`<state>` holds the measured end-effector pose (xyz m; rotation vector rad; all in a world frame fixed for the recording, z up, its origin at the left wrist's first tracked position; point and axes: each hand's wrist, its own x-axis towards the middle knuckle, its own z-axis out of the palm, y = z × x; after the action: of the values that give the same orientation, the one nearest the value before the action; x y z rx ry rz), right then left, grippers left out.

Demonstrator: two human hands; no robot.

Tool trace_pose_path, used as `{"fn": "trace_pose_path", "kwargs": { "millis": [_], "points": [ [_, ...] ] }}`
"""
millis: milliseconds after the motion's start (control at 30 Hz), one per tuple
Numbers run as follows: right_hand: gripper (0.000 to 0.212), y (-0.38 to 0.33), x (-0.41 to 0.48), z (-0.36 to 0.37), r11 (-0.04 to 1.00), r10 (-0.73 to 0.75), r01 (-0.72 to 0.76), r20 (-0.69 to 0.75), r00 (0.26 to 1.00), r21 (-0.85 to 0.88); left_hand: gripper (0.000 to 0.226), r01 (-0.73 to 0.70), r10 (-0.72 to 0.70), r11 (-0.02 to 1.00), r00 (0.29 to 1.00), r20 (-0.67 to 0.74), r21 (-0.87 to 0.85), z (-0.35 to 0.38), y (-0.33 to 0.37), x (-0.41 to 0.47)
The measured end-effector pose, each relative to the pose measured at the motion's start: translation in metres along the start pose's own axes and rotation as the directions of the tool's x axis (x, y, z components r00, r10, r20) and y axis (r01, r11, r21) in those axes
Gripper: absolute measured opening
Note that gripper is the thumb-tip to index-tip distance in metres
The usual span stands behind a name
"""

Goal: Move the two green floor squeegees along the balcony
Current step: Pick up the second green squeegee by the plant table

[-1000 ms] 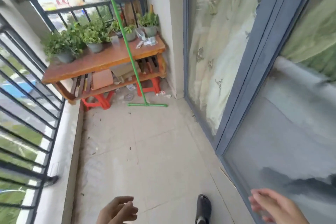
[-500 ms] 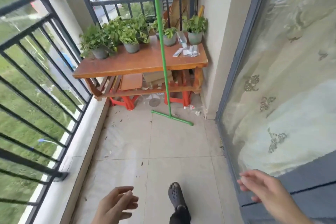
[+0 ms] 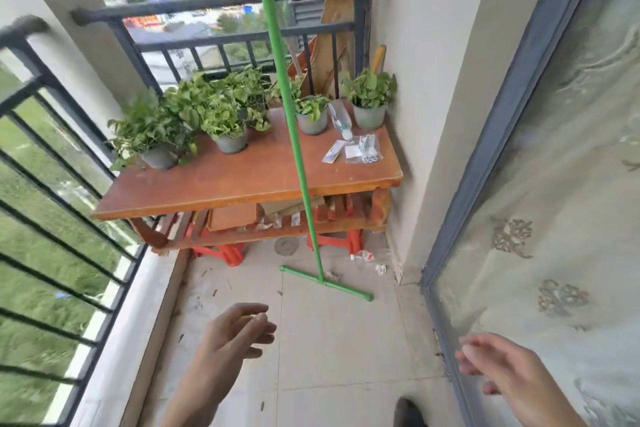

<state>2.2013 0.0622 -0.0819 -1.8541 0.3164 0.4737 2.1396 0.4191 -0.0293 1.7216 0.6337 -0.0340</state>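
One green floor squeegee [image 3: 294, 149] stands at the far end of the balcony, its long handle leaning up against the railing and its green head [image 3: 327, 283] flat on the tiles in front of the wooden table. A second squeegee is not in view. My left hand [image 3: 235, 333] is stretched forward below the squeegee head, fingers apart and holding nothing. My right hand [image 3: 498, 371] is raised at the lower right beside the glass door, also with nothing in it. Neither hand touches the squeegee.
A wooden table [image 3: 249, 180] with several potted plants [image 3: 225, 114] blocks the far end, red stools [image 3: 225, 251] under it. A dark metal railing [image 3: 52, 163] runs along the left. A sliding glass door [image 3: 519, 149] with curtain lines the right. Wooden boards [image 3: 339, 10] lean in the corner.
I have walked toward the table, so the squeegee and plants appear much closer. Both hands have risen and reached forward; the squeegee itself has not moved.
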Motion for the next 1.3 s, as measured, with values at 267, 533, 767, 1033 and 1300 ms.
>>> {"fn": "trace_pose_path", "kwargs": {
  "millis": [267, 533, 767, 1033, 1300],
  "points": [
    [0.007, -0.087, 0.176, 0.018, 0.999, 0.004, 0.004, 0.158, 0.987, -0.047, 0.013, -0.022, 0.026, 0.999, 0.99, -0.138, 0.03, 0.012, 0.061, 0.142],
    [0.014, -0.229, 0.325, 0.077, 0.956, -0.19, 0.262, 0.402, 0.896, -0.131, 0.02, -0.242, 0.252, 0.968, 0.935, -0.249, 0.072, 0.022, 0.183, 0.27],
    [0.051, -0.329, 0.406, 0.178, 0.806, -0.337, 0.518, 0.499, 0.798, -0.285, 0.043, -0.408, 0.433, 0.901, 0.87, -0.234, 0.149, 0.032, 0.282, 0.374],
    [0.031, -0.359, 0.44, 0.27, 0.654, -0.339, 0.611, 0.549, 0.764, -0.446, 0.021, -0.571, 0.572, 0.82, 0.817, -0.072, 0.033, 0.023, 0.316, 0.438],
    [0.025, -0.389, 0.409, 0.36, 0.582, -0.4, 0.735, 0.665, 0.631, -0.348, 0.019, -0.623, 0.629, 0.776, 0.746, -0.219, 0.105, -0.069, 0.302, 0.434]
  ]
}}
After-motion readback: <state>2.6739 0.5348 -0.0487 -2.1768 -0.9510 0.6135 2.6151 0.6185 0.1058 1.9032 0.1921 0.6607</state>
